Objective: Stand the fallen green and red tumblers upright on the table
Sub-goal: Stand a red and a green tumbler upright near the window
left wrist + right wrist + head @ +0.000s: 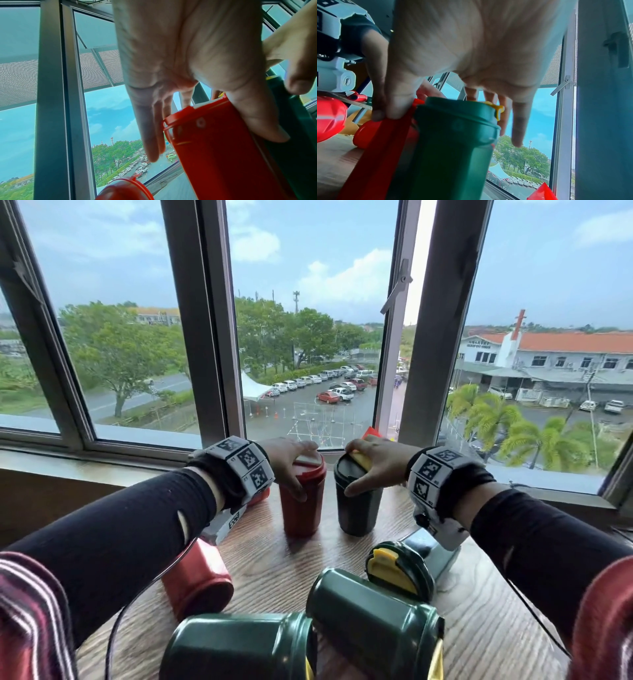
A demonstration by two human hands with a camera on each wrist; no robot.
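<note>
Head view: my left hand grasps the lid end of the upright red tumbler, my right hand grasps the lid end of the upright green tumbler, both standing side by side at the far end of the desk near the window. Three fallen ones lie nearer me: a red one and two green ones, the greens touching. They look like light, stiff, smooth plastic, so probably slippery; best taken around the body just under the lid. Open room is tight; the desk edge and the fallen cups crowd any move.
</note>
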